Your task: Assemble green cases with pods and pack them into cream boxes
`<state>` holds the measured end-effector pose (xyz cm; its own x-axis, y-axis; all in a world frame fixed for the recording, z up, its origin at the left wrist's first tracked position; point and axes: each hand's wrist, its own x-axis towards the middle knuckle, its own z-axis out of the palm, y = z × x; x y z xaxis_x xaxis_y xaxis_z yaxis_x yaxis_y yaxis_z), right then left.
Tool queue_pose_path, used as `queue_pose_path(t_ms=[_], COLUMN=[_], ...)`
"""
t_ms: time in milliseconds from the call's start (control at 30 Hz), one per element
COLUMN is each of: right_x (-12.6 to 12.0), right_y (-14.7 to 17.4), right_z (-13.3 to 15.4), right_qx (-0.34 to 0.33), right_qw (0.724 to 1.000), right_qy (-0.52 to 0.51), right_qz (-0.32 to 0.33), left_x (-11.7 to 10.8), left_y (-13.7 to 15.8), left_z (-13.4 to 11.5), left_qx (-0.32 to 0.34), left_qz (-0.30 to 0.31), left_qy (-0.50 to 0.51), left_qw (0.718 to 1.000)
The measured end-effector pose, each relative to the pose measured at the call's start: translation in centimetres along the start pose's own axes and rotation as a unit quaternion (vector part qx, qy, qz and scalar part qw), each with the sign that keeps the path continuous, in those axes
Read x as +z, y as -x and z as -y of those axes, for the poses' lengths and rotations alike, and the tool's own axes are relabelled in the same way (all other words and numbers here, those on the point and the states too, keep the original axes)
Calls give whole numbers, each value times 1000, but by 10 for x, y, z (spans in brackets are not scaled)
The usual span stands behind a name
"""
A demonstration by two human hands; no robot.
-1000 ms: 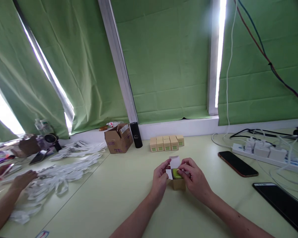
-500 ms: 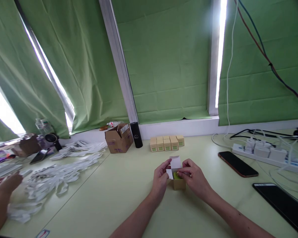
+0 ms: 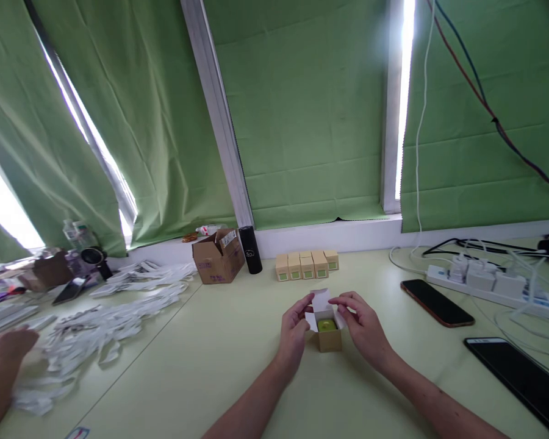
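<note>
A small kraft cardboard box [image 3: 330, 342] stands upright on the table in front of me, its white-lined flaps raised. Inside it lies a round green object [image 3: 327, 325], whose kind I cannot make out. My left hand [image 3: 293, 329] grips the box at its left side, with the fingers behind the left flap and the thumb in front. On the other side, my right hand [image 3: 360, 323] is at the back and right flaps, holding nothing. Its index finger reaches to the edge of the tall back flap [image 3: 321, 299], and its thumb is apart from that finger.
Several closed small boxes [image 3: 307, 266] stand in a row behind. Left of them are a black cylinder [image 3: 251, 250] and a brown carton [image 3: 218, 259]. White straps [image 3: 86, 335] and another person's hand [image 3: 13, 344] are at left; phones [image 3: 437, 303] and a power strip [image 3: 494, 286] at right.
My right hand has drawn its fingers up and out of the box, off the green object, toward the flaps. My left hand stays on the box.
</note>
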<state>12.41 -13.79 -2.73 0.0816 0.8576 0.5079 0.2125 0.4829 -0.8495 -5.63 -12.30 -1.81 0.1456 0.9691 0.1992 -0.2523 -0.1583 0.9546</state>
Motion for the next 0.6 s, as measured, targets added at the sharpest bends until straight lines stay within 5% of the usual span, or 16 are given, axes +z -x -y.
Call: queue_pose_path(t_ms=[233, 400, 600], right_x=[0, 3, 5], right_y=[-5, -7, -6], right_z=[-16, -24, -23], right_qx=[62, 140, 154], right_qw=[994, 979, 976], right_qy=[-45, -126, -145], right_qz=[-74, -76, -57], left_x=[-2, -4, -4], left_y=[1, 1, -2], left_z=[2, 1, 2], left_qx=[-1, 18, 14], left_qz=[-6, -22, -44], left_qy=[-6, -16, 17], left_qw=[1000, 999, 999])
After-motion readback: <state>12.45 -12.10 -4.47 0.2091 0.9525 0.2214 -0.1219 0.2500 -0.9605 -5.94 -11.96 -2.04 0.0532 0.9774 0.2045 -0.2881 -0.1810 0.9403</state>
